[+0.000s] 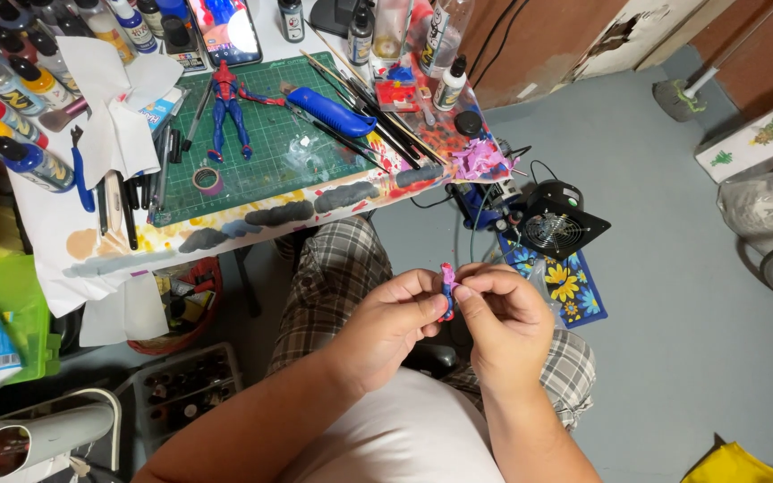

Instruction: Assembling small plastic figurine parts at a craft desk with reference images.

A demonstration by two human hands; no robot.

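**Two hands pinch one tiny toy part**

Both hands hold it over the lap, away from the table (225,219). The left hand (393,322) and the right hand (503,315) squeeze a small pink and blue piece (447,288) with their fingertips. It looks light, hard and easy to snap, so pinching its sides softly seems best. A red and blue toy figure (228,105) lies on the green mat (270,152).

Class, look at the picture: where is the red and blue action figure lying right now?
The action figure lies on the green cutting mat, upper left in the head view, between the pens and the blue utility knife.
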